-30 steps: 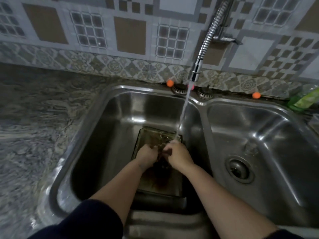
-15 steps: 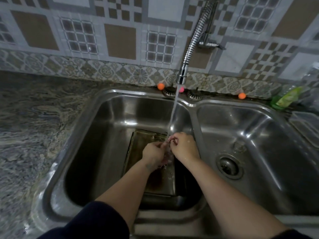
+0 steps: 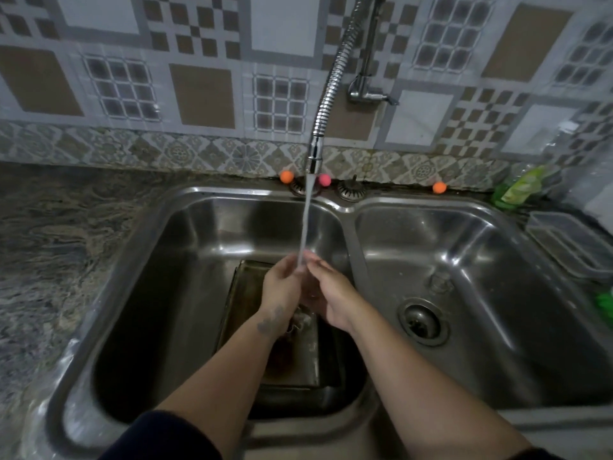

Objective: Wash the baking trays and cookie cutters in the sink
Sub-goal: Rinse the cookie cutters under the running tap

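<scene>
Baking tray (image 3: 245, 313) lies flat on the bottom of the left basin of the steel double sink (image 3: 185, 200), dark and wet, partly hidden under our forearms. We hold both hands over it, under the water stream (image 3: 306, 224) that falls from the flexible spring faucet (image 3: 326, 94). Our left hand (image 3: 282, 287) has its fingers stretched up and forward, relaxed and straight, with the stream landing right at its fingertips. Our right hand (image 3: 331, 293) sits just beside it, palm turned toward the left one, fingers likewise extended and touching or nearly touching the left fingers; motion blur stops us telling which. We cannot see any object gripped in either hand. Below the wrists something small and pale (image 3: 300, 322) rests on the tray, too blurred to identify, maybe a cutter. The right basin has a drain (image 3: 422, 322) and looks wet. On the back ledge sit two orange balls (image 3: 286, 176) (image 3: 439, 187) and a pink ball (image 3: 324, 180), plus two strainer caps (image 3: 351, 190). A green bottle (image 3: 517, 190) stands at the far right by the patterned tile wall (image 3: 199, 94), with a clear plastic container (image 3: 570, 244) beside the sink. The marbled countertop (image 3: 59, 234) runs along the left.
</scene>
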The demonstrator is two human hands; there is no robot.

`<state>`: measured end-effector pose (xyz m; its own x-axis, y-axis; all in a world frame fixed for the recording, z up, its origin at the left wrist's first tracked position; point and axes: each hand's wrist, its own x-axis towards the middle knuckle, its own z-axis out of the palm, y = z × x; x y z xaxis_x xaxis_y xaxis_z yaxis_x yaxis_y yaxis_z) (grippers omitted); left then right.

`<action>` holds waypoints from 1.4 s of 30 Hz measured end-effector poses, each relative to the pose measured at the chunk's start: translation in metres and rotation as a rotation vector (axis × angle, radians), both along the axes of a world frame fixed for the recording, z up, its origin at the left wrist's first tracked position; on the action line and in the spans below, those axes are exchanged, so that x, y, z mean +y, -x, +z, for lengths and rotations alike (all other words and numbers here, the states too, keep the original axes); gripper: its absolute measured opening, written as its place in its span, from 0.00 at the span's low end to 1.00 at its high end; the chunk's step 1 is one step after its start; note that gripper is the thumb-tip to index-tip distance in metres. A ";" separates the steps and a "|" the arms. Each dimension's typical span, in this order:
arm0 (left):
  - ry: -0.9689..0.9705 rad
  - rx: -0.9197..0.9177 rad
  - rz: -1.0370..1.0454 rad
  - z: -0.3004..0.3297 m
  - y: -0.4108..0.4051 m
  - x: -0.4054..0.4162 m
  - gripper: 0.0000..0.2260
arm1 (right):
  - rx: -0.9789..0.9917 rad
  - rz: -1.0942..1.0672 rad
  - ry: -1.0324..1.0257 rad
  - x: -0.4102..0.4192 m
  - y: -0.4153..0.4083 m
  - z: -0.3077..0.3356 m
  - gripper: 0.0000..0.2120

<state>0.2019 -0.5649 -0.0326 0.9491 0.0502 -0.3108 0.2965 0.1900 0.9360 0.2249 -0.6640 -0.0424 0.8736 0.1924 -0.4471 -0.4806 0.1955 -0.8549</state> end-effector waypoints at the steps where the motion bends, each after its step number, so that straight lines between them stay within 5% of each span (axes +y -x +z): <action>1: -0.007 -0.058 0.002 0.003 0.001 -0.004 0.13 | 0.020 -0.030 -0.059 0.001 -0.002 0.002 0.14; 3: -0.180 -0.191 -0.023 0.006 -0.003 -0.013 0.18 | 0.128 -0.125 -0.224 -0.001 -0.009 0.006 0.14; 7: -0.865 -0.507 -0.213 0.007 -0.012 -0.032 0.23 | 0.152 -0.223 -0.345 -0.035 -0.019 0.026 0.16; 12: -1.009 -0.365 -0.408 -0.003 -0.016 -0.068 0.26 | 0.080 -0.330 -0.219 -0.115 -0.031 0.030 0.03; 16: -1.200 -0.224 -0.547 -0.012 -0.019 -0.104 0.30 | 0.025 -0.366 0.138 -0.177 -0.033 0.002 0.14; 21: -1.483 -0.204 -0.457 -0.024 -0.013 -0.131 0.37 | -0.086 -0.234 1.013 -0.253 -0.035 -0.060 0.12; 26: -1.541 -0.238 -0.401 -0.029 -0.014 -0.133 0.40 | 0.073 -0.105 1.448 -0.313 -0.037 -0.099 0.18; 42: -1.551 -0.223 -0.392 -0.029 -0.021 -0.136 0.39 | 0.064 -0.054 1.492 -0.318 -0.057 -0.101 0.32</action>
<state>0.2229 -0.7008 -0.0621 0.9956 -0.0751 -0.0554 -0.0644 -0.9828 0.1733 0.2816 -0.9822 -0.1432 0.8365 -0.4952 -0.2346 -0.5447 -0.7984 -0.2566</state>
